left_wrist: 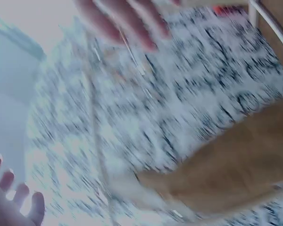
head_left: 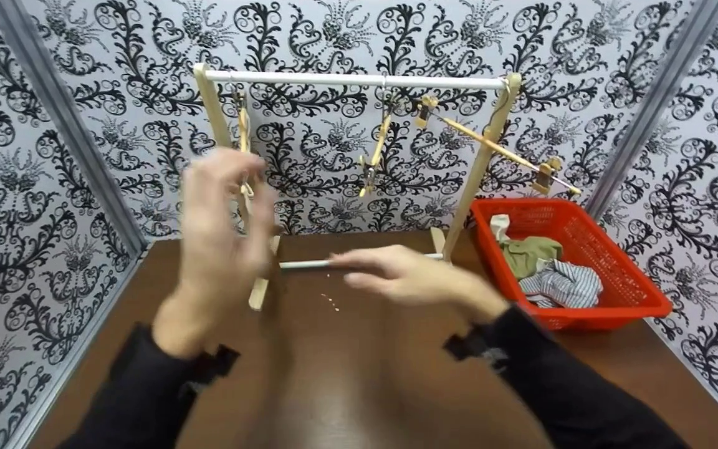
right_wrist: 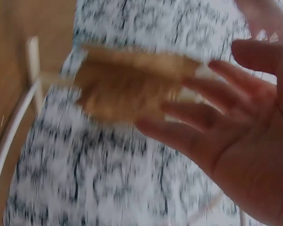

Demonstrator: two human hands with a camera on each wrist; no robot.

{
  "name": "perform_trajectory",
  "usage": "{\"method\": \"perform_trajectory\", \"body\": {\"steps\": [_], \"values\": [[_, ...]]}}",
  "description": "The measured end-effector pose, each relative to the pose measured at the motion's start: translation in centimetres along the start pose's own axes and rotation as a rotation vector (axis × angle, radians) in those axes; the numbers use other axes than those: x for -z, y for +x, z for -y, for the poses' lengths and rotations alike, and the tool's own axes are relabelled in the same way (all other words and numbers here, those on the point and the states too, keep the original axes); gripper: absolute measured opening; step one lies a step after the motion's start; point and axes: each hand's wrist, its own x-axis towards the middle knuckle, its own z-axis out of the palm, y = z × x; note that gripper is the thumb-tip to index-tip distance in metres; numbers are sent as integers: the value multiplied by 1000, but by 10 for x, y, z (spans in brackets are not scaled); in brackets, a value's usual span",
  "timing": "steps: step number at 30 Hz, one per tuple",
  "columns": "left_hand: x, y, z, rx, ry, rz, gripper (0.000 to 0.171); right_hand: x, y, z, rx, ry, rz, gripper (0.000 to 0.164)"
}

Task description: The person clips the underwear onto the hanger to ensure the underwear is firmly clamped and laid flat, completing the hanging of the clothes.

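My left hand [head_left: 209, 218] is raised before the left side of a wooden clothes rack [head_left: 359, 79], fingers bent loosely with nothing between them. Farther right and lower, my right hand [head_left: 406, 274] reaches in with fingers extended and holds nothing. Both wrist views show a brown cloth garment [left_wrist: 226, 160] [right_wrist: 127, 84] hanging in front of the patterned wall, apart from a grip by either hand. A wooden clip hanger [head_left: 244, 128] hangs at the rack's left, its lower part hidden behind my left hand. Motion blurs the hands.
Two more clip hangers hang on the rack: one in the middle [head_left: 379, 146], another slanting at the right [head_left: 496, 143]. A red basket [head_left: 639, 290] with olive [head_left: 530, 252] and striped [head_left: 564, 285] cloths stands on the right of the brown table [head_left: 334, 374].
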Motion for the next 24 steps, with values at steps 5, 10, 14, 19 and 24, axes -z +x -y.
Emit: {"method": "perform_trajectory", "body": {"steps": [5,10,14,19,24], "values": [[-31,-17,-38,-253,11,161,26,38,-56,-36,-183,-86,193,48],[-84,-41,-46,-291,-66,317,26,72,-115,-74,-395,-155,120,48],[-132,-65,-46,-233,-136,438,27,90,-155,-102,-481,-152,-21,48],[-191,-100,-48,-105,-210,587,31,93,-193,-146,-595,-168,-159,59],[-246,-129,-60,9,-250,730,36,83,-226,-189,-816,-165,-253,96]]}}
